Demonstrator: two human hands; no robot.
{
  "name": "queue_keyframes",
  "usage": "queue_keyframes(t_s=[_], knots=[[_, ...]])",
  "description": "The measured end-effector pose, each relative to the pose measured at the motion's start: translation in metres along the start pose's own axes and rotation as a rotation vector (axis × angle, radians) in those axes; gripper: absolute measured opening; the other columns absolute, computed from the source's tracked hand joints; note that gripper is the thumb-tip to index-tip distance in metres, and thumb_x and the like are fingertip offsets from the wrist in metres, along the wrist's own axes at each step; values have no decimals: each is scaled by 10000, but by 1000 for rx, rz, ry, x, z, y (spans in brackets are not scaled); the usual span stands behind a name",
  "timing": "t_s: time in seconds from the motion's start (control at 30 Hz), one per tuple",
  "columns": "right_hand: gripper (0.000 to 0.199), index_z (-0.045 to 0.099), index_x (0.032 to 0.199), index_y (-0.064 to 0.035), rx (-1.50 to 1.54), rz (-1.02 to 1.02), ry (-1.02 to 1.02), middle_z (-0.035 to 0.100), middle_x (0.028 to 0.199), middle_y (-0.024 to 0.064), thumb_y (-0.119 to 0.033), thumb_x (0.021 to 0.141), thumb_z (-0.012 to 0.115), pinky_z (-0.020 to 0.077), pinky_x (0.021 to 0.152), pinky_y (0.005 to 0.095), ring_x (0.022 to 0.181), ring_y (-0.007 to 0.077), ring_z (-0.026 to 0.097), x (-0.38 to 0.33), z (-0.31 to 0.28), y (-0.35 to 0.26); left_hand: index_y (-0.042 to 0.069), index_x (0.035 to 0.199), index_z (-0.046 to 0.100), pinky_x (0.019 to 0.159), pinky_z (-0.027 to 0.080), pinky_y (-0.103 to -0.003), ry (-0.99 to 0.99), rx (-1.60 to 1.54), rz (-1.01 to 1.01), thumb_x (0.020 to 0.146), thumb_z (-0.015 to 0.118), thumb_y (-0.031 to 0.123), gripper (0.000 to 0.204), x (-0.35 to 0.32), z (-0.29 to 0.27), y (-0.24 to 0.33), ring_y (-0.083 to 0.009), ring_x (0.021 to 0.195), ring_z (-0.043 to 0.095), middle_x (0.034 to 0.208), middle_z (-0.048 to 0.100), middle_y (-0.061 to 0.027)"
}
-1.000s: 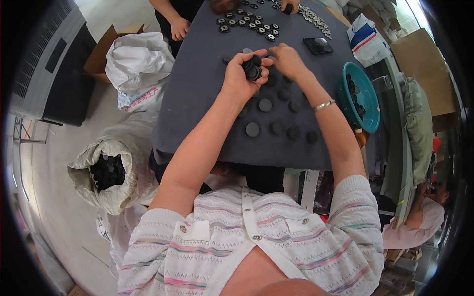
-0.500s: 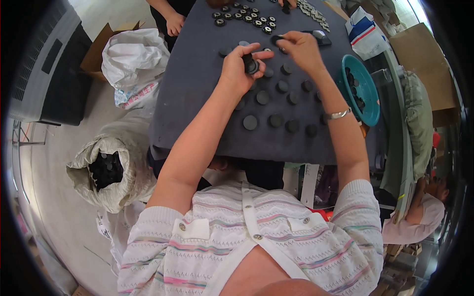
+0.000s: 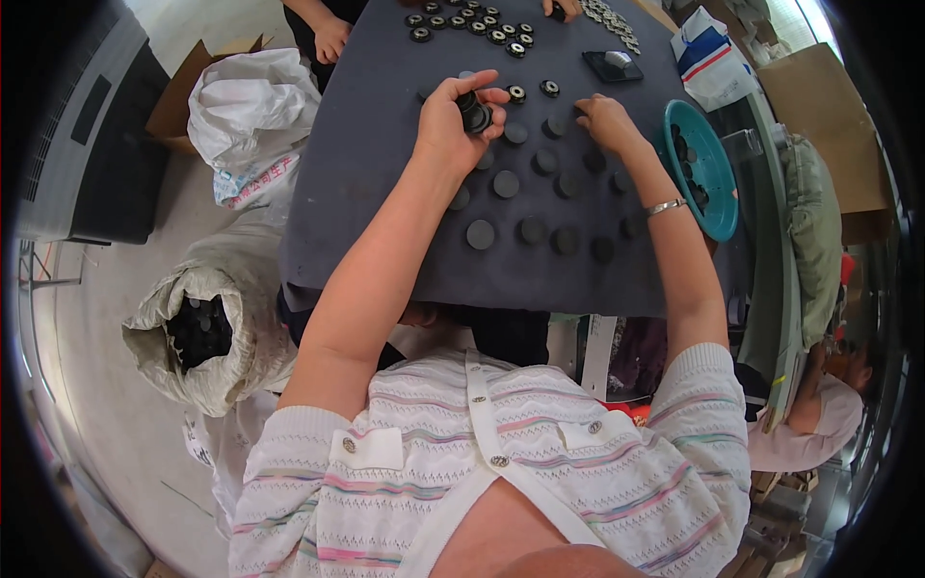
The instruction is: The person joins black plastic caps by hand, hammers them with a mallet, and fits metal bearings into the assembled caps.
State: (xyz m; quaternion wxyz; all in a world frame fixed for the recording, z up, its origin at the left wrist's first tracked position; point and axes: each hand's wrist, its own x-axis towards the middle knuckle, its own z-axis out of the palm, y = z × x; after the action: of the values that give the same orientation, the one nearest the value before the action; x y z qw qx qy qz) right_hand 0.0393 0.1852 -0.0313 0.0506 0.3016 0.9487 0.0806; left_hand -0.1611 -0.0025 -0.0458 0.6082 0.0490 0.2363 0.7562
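Note:
My left hand (image 3: 451, 125) is raised above the cloth-covered table, palm up, its fingers curled around a few black round caps (image 3: 475, 114). Lower and to the right, my right hand (image 3: 609, 123) has its fingers bent down near the tabletop among loose black caps (image 3: 554, 126). Whether its fingertips grip a cap is hidden from view. Several plain black caps (image 3: 506, 184) lie spread in loose rows below both hands. Just beyond them are two black caps with pale metal centres, one (image 3: 549, 88) between my hands and another (image 3: 516, 94) beside my left fingertips.
A turquoise basin (image 3: 727, 217) with black caps stands at the table's right edge. Near the far edge lie finished-looking caps (image 3: 496, 37), metal rings (image 3: 617, 29) and a black tray (image 3: 612, 66). Other people's hands (image 3: 332, 40) show there. An open sack (image 3: 159, 332) of black pieces stands left.
My right hand has let go of the black cap it pinched, which now lies with its metal centre up. That hand has moved right and nearer to me. My left hand still holds its caps.

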Motion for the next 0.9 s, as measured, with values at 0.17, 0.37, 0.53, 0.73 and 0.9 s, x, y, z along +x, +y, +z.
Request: queue_keyframes(t_s=[0.17,0.37,0.53,0.73,0.9], knots=[[267,648,1054,-5,125,80,-49,628,998,208,-160,839,614,461,864,429,994,353,582,2,-6,-8,-35,1059,556,463,350,-293,-32,-59,-16,855,448,164,305,5,-4,-1,-223,577,493,785,584,-135],[311,624,1068,0,91,159,-19,614,1017,200,-137,791,660,465,862,410,980,357,581,-1,-8,-9,-33,1047,560,462,353,-295,-17,-58,-5,857,450,166,297,4,-1,-1,-225,580,500,779,579,-130],[272,618,997,-7,370,-49,204,620,1012,176,-150,774,681,472,825,418,967,356,587,24,-24,-45,-32,1046,558,461,356,-295,-6,-67,1,857,457,168,293,4,-5,0,-225,579,504,777,579,-127],[314,633,1054,-24,458,-103,147,650,1002,167,-120,760,689,480,823,404,951,345,610,47,-16,-65,-35,1047,560,462,359,-295,-12,-81,5,855,463,167,295,4,-5,-1,-226,581,507,762,581,-124],[304,652,1033,-14,409,-110,114,670,944,177,-118,752,700,493,808,392,916,339,634,51,-18,-69,-39,1041,565,465,361,-296,-29,-59,12,852,464,162,293,4,-5,-1,-228,579,505,763,583,-123]])
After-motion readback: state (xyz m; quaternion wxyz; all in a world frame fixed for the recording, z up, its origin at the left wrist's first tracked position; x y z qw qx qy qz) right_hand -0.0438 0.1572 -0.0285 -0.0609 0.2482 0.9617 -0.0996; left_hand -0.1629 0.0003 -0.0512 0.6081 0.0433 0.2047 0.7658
